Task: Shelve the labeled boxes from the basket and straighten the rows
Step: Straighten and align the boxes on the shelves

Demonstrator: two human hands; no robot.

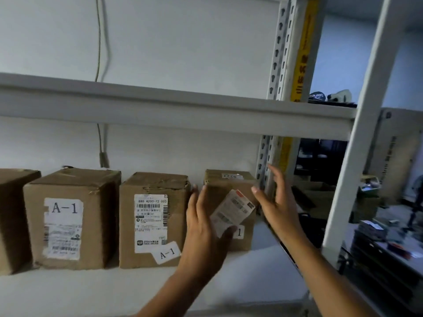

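Several brown cardboard boxes stand in a row on the white shelf (91, 291). One box (66, 216) carries an "A-1" label. The box beside it (153, 218) has a shipping label and a slanted "A-1" sticker. The rightmost box (229, 181) stands near the shelf's end, its label partly peeled. My left hand (203, 225) has straight fingers against that box's left side. My right hand (278, 202) is flat and open beside its right side. A further box (11, 218) is cut off at the left edge. The basket is out of view.
A shelf beam (174, 108) crosses above the boxes. Perforated uprights (274, 156) and a white post (359, 156) close the shelf's right end. A thin cable (100, 143) hangs down the back wall. Cluttered tables and cartons (377, 225) lie beyond on the right.
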